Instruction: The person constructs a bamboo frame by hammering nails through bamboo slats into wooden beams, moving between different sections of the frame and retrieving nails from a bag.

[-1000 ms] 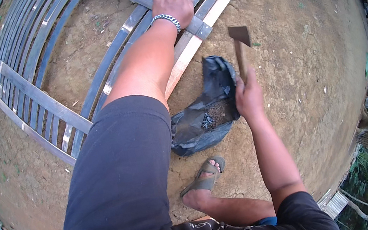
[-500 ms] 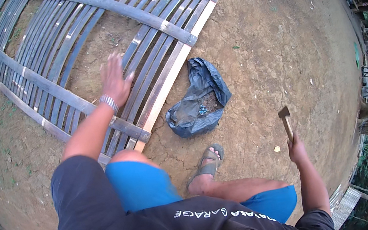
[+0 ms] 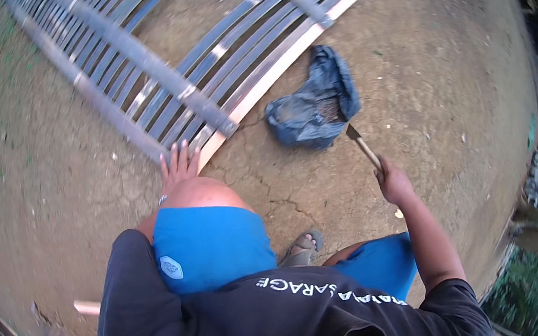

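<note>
A slatted bamboo panel (image 3: 220, 53) lies on the ground, its slats crossed by thicker bamboo poles and edged with a pale strip. At its near corner my left hand (image 3: 178, 172) is open, fingers spread and touching the slat ends; my raised knee hides part of the wrist. My right hand (image 3: 392, 182) is closed round the wooden handle of a tool (image 3: 367, 151) with a dark, flat head. That head is at the near right edge of a crumpled dark plastic bag (image 3: 303, 117). Inside the bag's mouth lie small brownish pieces, too small to name.
Cracked bare dirt (image 3: 435, 88) surrounds the panel. My sandalled foot (image 3: 304, 244) is planted in front of me. A pale wooden piece (image 3: 87, 308) lies at the left, beside my sleeve. Structures and greenery line the right rim.
My left hand has moved from above the slats back to the panel's near corner. My right hand has brought the tool leftward, up to the bag. The view has shifted.
</note>
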Tool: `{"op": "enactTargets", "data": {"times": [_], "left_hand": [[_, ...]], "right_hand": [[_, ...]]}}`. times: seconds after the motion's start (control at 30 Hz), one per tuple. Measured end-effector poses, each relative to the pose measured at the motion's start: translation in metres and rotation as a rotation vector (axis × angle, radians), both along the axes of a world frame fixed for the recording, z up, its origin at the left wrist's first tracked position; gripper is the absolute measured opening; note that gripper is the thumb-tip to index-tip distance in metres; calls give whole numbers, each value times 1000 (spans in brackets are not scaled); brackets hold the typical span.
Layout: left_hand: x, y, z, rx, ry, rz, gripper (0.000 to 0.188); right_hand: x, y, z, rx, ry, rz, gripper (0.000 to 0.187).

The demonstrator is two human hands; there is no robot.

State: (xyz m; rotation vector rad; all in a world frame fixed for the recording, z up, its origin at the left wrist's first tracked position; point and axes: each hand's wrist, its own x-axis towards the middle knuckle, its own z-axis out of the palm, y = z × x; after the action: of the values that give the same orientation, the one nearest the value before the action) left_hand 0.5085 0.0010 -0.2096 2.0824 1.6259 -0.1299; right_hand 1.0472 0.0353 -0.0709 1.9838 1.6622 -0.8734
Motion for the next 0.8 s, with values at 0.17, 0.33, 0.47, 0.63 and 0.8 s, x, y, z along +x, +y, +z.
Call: {"op": "enactTargets", "data": {"times": [0.17, 0.33, 0.47, 0.63, 0.8], "left_hand": [[2, 6, 30, -171, 148, -32, 104], [-1, 1, 34, -155, 114, -13, 109], [-1, -59, 19, 24, 94, 409, 108], [-15, -131, 12, -102, 117, 598, 98], [-27, -136, 12, -114, 107, 585, 86]], "right_hand": [[-41, -14, -63, 184, 153, -264, 41], [-72, -43, -132, 401, 607, -1059, 12], [-81, -62, -163, 391, 620, -1384, 15], [-65, -74, -176, 301, 718, -1450, 21], [-43, -82, -181, 115, 793, -1369, 23]]}}
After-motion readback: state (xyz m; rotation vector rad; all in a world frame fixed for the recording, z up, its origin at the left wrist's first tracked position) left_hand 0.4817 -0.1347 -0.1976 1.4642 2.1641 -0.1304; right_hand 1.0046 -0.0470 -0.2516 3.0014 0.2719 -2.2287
